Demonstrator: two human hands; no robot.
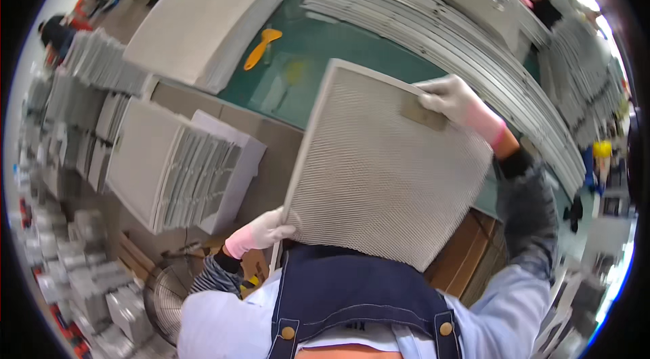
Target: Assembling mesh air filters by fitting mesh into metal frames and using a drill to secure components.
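A square metal mesh filter panel [379, 156] with a pale frame is held tilted in front of my apron. Its far edge reaches over the green work table [298, 98]. My left hand [264, 230], in a white and pink glove, grips the frame at the near left corner. At the far right corner my right hand [460, 105], gloved alike, has its fingers closed on the frame, beside a small tan patch [423, 115] on the mesh. The fingertips beneath the panel are hidden.
A yellow scraper [262, 49] lies on the table, right of a stack of pale panels [203, 20]. Long stacked panels [440, 27] line the far side. More panels [162, 166] stand on the left. A round fan [169, 294] and a cardboard box [464, 250] are near me.
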